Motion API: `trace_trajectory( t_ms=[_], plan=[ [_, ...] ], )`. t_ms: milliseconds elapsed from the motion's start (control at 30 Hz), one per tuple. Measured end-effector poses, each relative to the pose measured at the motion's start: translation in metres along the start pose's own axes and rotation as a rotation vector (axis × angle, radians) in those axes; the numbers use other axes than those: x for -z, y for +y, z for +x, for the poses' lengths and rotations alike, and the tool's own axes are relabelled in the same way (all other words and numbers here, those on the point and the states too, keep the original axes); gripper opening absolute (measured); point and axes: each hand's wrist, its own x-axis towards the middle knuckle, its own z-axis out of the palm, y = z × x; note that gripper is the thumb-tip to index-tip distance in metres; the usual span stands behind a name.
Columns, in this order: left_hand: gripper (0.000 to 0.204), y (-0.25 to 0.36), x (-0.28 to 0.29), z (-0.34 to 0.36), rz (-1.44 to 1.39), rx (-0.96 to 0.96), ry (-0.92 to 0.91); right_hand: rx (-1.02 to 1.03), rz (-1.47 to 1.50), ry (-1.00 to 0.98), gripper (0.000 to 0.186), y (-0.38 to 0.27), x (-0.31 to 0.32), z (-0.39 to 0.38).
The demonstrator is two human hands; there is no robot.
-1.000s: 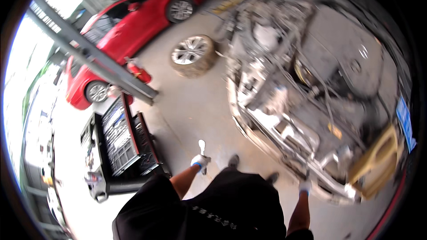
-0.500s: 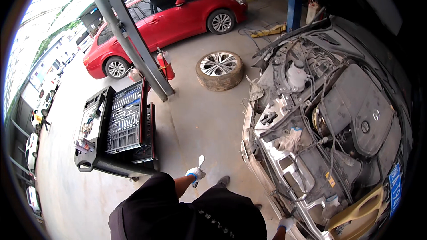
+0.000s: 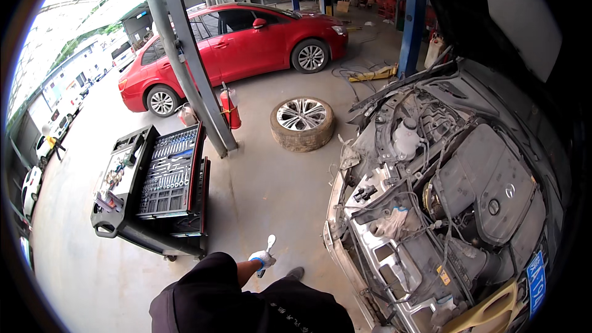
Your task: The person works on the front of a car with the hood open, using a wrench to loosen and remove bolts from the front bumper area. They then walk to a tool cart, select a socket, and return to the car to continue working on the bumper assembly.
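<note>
My left hand, in a white glove with a blue cuff, is closed around a ratchet wrench. The shiny head points up and away from me, and the dark handle end shows below my fist. It hangs over the floor, between the tool cart and the open engine bay. Of my right hand only a sliver seems to show at the lower edge, by the car's front frame; its fingers are hidden. A pair of used work gloves lies on the front of the engine bay.
The cart's open drawer holds rows of sockets and wrenches. A loose wheel lies flat on the floor ahead. Beyond stand a metal post, a fire extinguisher and a red car. A yellow lift arm reaches from the blue post.
My view has tilted up and turned slightly, so the wheel and engine bay sit lower. My right hand has nearly dropped out at the lower edge. The ratchet wrench stays in my left hand.
</note>
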Motion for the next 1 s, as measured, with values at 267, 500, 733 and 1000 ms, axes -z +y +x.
trace_trajectory(
  t_ms=[267, 500, 733, 1000],
  plan=[
    [0.043, -0.01, -0.004, 0.0, 0.007, -0.003, -0.001, 0.024, -0.013, 0.006, 0.028, -0.02, -0.001, 0.003],
    [0.043, -0.006, 0.0, 0.0, 0.008, 0.017, 0.018, 0.003, 0.025, 0.022, 0.029, -0.006, -0.004, 0.002],
    [0.044, -0.006, -0.001, 0.003, -0.009, 0.0, 0.004, -0.083, 0.069, 0.012, 0.03, 0.036, -0.01, -0.004],
    [0.043, -0.011, -0.002, 0.006, 0.026, -0.028, 0.003, -0.09, 0.067, -0.068, 0.03, 0.036, -0.004, -0.009]
  ],
)
